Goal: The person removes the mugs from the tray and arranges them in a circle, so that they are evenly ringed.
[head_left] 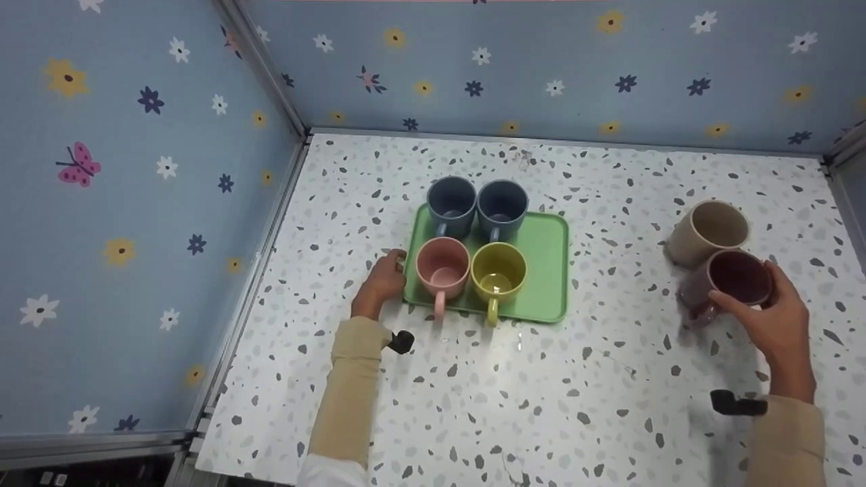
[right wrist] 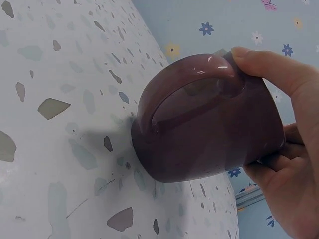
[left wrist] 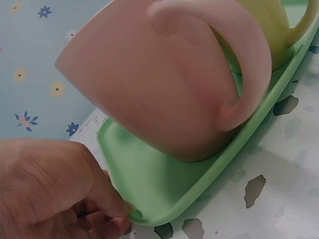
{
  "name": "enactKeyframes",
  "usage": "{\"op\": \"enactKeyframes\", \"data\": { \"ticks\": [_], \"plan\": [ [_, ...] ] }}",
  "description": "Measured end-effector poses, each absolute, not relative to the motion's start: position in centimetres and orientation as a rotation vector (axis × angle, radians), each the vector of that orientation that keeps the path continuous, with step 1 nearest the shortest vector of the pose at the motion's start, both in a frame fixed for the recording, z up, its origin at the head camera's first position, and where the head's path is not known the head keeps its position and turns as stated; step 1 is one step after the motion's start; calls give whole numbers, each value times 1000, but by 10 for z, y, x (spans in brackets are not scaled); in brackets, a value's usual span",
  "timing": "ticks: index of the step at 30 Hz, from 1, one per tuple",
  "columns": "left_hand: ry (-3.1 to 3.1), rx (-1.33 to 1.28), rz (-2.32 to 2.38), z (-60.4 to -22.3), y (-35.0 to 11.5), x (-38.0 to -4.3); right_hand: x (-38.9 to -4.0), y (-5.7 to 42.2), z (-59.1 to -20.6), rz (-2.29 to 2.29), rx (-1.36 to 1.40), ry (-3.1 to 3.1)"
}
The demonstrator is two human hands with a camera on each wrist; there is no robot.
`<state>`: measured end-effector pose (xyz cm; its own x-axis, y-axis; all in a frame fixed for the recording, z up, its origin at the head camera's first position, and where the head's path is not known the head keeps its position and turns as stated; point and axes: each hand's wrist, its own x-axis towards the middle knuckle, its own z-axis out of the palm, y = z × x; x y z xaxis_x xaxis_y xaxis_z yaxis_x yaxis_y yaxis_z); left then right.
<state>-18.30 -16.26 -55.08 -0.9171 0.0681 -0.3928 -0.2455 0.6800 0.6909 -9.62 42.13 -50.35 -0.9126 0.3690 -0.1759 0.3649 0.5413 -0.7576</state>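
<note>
A green tray point(head_left: 549, 270) carries two blue mugs, one on the left point(head_left: 452, 203) and one on the right point(head_left: 503, 206), at its back. In front of them stand a pink mug point(head_left: 443, 267) and a yellow mug point(head_left: 498, 274), handles toward me. My left hand point(head_left: 382, 281) pinches the tray's left rim, close to the near corner point(left wrist: 144, 216) in the left wrist view. On the right, my right hand point(head_left: 778, 318) grips a maroon mug point(right wrist: 209, 129) round its upper part, thumb near the handle's top. Whether its base touches the table cannot be told. Just behind it stands a beige mug point(head_left: 693, 237).
The white speckled table point(head_left: 609, 406) runs between the tray and the two mugs on the right. A blue flowered panel point(head_left: 514, 67) closes the back, and another such panel point(head_left: 135, 216) stands along the left side.
</note>
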Motion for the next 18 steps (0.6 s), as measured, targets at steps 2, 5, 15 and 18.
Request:
{"op": "enactKeyframes", "data": {
  "ticks": [2, 5, 15, 18],
  "plan": [
    [2505, -138, 1103, -551, -162, -183, -96, 422, -504, 1348, -654, -2755],
    [2504, -132, 1094, -552, -162, -184, -95, 423, -505, 1350, -650, -2749],
    [2542, -102, 1087, -551, -161, -183, -93, 421, -507, 1389, -518, -2728],
    [2529, -109, 1099, -551, -161, -182, -92, 421, -507, 1409, -497, -2732]
  ]
}}
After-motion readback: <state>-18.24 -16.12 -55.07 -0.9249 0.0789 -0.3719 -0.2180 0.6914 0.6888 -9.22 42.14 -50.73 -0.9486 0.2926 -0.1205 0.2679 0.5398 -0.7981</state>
